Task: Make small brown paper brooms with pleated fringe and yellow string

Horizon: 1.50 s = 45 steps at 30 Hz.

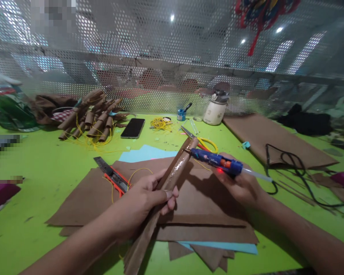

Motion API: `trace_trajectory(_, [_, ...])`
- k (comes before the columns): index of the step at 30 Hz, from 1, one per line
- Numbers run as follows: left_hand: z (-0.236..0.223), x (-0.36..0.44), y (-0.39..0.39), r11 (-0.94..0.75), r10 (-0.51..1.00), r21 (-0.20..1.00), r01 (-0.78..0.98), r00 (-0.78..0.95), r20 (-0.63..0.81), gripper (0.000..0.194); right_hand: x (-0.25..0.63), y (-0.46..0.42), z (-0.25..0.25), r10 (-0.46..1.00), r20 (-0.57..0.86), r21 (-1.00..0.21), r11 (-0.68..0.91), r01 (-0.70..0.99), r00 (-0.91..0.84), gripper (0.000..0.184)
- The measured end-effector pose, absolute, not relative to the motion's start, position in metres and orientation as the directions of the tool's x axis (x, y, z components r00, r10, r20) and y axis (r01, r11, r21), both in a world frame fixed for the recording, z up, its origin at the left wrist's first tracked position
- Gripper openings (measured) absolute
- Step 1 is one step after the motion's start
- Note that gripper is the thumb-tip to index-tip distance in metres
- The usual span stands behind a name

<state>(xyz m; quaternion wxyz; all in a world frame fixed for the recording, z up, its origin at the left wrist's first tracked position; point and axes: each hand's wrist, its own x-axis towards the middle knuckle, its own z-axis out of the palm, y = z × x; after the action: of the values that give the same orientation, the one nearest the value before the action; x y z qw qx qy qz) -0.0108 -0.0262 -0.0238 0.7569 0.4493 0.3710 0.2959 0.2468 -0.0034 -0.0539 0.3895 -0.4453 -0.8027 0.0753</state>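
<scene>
My left hand (154, 194) is closed round a rolled tube of brown paper (172, 173), held at a slant above the sheets. Shiny wet glue runs along the tube's upper part. In my right hand (235, 183) is a blue hot glue gun (215, 159) with a red light on; a clear glue stick (256, 174) sticks out of its back. Its nozzle meets the tube near the upper end. Beneath lie flat brown paper sheets (83, 200) and light blue paper (146, 153). An orange utility knife (113, 177) rests on the sheets, left of my left hand.
Yellow-handled scissors (209, 145) lie behind the tube. Farther back are a phone (133, 128), bundled paper rolls (99, 118), yellow string (160, 124), a blue jar (181, 114) and a white bottle (216, 109). A black cord (299, 172) loops at right, near folded brown paper (275, 137).
</scene>
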Motion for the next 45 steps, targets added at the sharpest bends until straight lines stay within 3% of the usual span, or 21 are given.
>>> trace_trajectory(5, [-0.024, -0.008, -0.028, 0.432, 0.774, 0.894, -0.118, 0.557, -0.301, 0.030, 0.255, 0.005, -0.053, 0.789, 0.561, -0.484, 0.558, 0.674, -0.251, 0.012])
trace_trajectory(15, [-0.026, -0.008, -0.027, 0.400, 0.803, 0.913, -0.074, 0.509, -0.310, 0.036, 0.257, 0.011, -0.055, 0.765, 0.624, -0.480, 0.538, 0.693, -0.162, 0.009])
trace_trajectory(22, [-0.027, -0.007, -0.026, 0.346, 0.834, 0.938, -0.023, 0.466, -0.296, 0.039, 0.241, -0.002, -0.058, 0.794, 0.540, -0.572, 0.589, 0.570, -0.279, 0.013])
trace_trajectory(31, [-0.035, -0.007, -0.027, 0.275, 0.851, 0.960, 0.056, 0.451, -0.270, 0.044, 0.255, 0.012, -0.054, 0.758, 0.643, -0.486, 0.515, 0.706, -0.110, 0.017])
trace_trajectory(38, [-0.036, -0.006, -0.026, 0.285, 0.845, 0.957, 0.048, 0.458, -0.275, 0.049, 0.250, 0.004, -0.051, 0.729, 0.636, -0.438, 0.611, 0.660, -0.253, 0.012])
trace_trajectory(45, [-0.035, -0.007, -0.026, 0.305, 0.839, 0.952, 0.022, 0.467, -0.280, 0.043, 0.252, 0.004, -0.053, 0.747, 0.628, -0.441, 0.575, 0.689, -0.221, 0.013])
